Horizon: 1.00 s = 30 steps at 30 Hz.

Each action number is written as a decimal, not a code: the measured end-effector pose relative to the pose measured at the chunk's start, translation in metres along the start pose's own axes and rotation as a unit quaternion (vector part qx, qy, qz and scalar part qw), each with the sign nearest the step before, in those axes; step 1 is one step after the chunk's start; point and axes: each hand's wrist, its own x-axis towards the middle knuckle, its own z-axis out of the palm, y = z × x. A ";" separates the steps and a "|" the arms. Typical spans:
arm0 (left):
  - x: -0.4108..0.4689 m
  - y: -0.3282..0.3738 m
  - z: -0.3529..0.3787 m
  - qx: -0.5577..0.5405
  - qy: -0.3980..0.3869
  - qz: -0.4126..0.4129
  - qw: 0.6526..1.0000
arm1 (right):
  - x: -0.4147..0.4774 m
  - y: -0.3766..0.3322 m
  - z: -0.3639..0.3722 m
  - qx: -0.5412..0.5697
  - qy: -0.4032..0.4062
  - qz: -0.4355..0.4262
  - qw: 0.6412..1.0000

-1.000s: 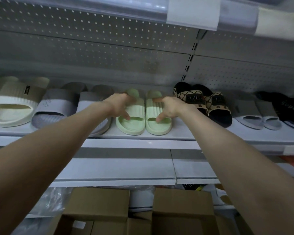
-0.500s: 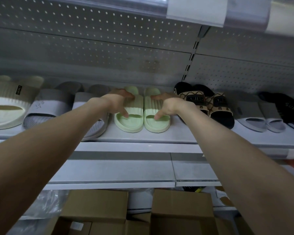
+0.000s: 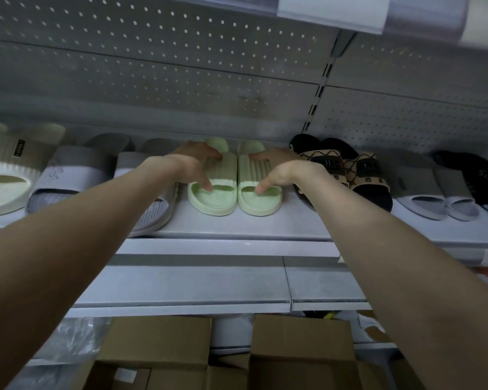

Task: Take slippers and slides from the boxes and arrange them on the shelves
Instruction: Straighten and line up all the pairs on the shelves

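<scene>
1. Nearest, at the bottom, are brown boxes point(image 3: 158, 342), with crumpled clear plastic point(image 3: 76, 339) to their left.
2. Above them is the lower shelf point(image 3: 195, 282), a grey board.
3. One level up, the shelf point(image 3: 237, 226) carries a row of slides with their toes towards its front edge.
4. Both bare forearms reach up to the middle of this shelf.
5. The left hand point(image 3: 192, 164) grips the left green slide point(image 3: 217, 198), with the thumb in the toe opening and the fingers curled over the ribbed strap.
6. The right hand point(image 3: 279, 170) grips the right green slide point(image 3: 254, 198) the same way, thumb in the opening and fingers over the strap.
7. The two green slides lie flat just beside each other, set back from the front edge, with their heels towards the back.
8. To their left is a grey pair point(image 3: 68, 175); the nearer one sticks out over the front edge.
9. Further left, at the shelf's left end, is a cream slide point(image 3: 3, 175).
10. To the right is a black-and-tan patterned pair point(image 3: 358, 170), then a pale grey pair point(image 3: 423, 192), then a black slide point(image 3: 485, 175) at the right end.
11. Behind the row is the perforated back panel point(image 3: 181, 66).
12. Farthest up is the top shelf's front strip point(image 3: 333, 9).
</scene>
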 end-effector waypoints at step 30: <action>0.004 0.003 -0.003 0.000 0.007 -0.002 1.000 | 0.015 0.006 0.002 -0.010 -0.015 0.029 0.999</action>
